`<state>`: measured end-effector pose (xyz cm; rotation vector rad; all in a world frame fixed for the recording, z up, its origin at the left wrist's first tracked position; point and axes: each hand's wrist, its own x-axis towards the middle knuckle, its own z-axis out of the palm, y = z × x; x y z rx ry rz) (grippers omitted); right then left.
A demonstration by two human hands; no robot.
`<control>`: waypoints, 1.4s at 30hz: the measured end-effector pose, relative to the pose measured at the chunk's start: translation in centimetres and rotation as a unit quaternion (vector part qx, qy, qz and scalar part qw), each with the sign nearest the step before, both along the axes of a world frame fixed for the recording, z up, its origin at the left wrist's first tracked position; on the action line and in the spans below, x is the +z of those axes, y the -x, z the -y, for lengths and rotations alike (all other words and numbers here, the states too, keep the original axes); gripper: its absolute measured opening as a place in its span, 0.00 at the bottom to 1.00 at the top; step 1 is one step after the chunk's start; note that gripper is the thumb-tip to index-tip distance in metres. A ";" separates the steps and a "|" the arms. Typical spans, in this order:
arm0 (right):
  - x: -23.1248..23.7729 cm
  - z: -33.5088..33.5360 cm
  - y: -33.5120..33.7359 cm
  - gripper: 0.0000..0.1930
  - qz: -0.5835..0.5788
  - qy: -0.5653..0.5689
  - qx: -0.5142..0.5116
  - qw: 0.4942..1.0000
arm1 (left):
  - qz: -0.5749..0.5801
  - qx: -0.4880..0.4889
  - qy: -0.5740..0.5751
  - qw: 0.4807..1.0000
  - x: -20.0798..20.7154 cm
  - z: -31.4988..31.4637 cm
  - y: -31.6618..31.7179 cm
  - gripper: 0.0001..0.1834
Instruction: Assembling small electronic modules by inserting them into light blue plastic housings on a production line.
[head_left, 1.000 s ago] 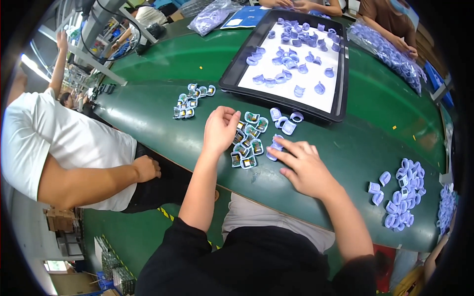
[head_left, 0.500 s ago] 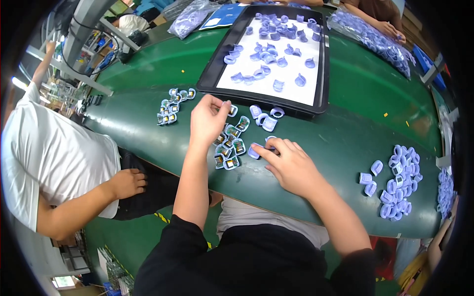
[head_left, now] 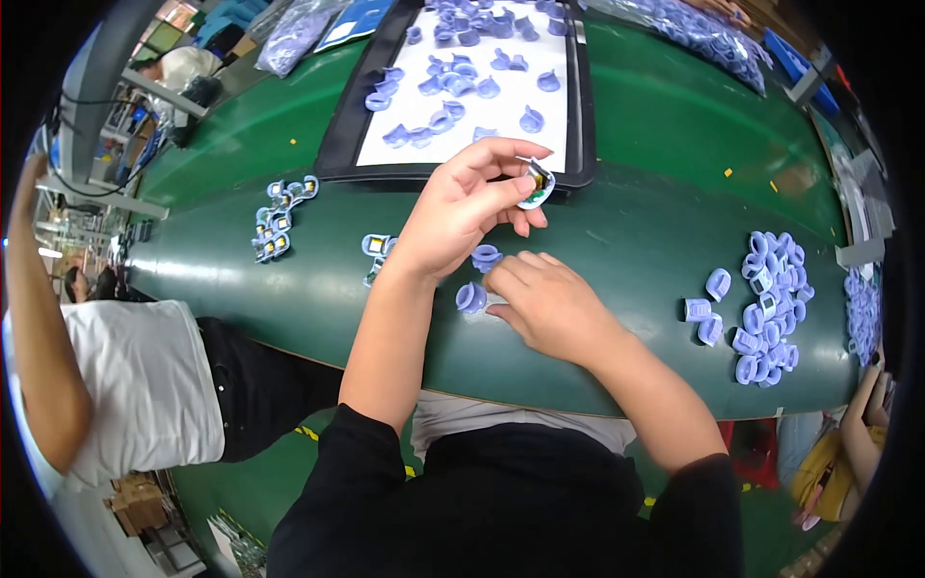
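Observation:
My left hand (head_left: 464, 204) is raised in front of the tray with its palm turned up. Thumb and fingers pinch a small pale-blue plastic shell with a circuit board (head_left: 536, 185), green and yellow inside. My right hand (head_left: 557, 306) is low over the green table, fingers curled down and their tips hidden. By those fingers lie a purple ring-shaped plastic piece (head_left: 471, 298) and another purple piece (head_left: 487, 257). Partly behind my left wrist are shells with boards (head_left: 377, 247); the forearm hides part of that group.
A black tray (head_left: 339, 144) lined with white holds many purple pieces. A group of board-filled shells (head_left: 275, 223) lies left, a purple pile (head_left: 771, 313) right. A full plastic bag (head_left: 689, 34) lies at the far right. A person in a white shirt (head_left: 135, 376) is at my left.
The whole view has shifted. My left hand has moved right and turned up, lifting a shell with a board toward the tray edge. My right hand remains low over the purple pieces, fingers more curled.

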<state>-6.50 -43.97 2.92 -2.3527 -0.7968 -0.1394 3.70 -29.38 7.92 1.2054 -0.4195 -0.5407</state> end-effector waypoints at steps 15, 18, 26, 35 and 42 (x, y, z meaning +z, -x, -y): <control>-0.2 2.2 -0.8 0.09 -0.044 -0.039 -0.033 0.998 | -0.062 0.043 0.032 0.997 -1.2 -0.6 0.8 0.17; 1.5 3.1 -1.4 0.11 -0.101 -0.073 -0.128 0.984 | -0.059 0.054 0.016 0.997 -1.2 -0.7 1.2 0.15; 2.5 4.5 -1.9 0.11 -0.100 -0.319 -0.288 0.897 | -0.060 0.033 0.015 0.998 -0.8 0.0 1.9 0.16; 2.2 5.4 -2.2 0.09 -0.055 -0.403 -0.189 0.894 | -0.074 0.022 0.018 0.997 -0.9 0.5 2.2 0.17; 2.8 5.3 -2.2 0.08 0.046 -0.243 -0.186 0.951 | -0.057 0.006 0.014 0.998 -1.4 0.7 2.4 0.17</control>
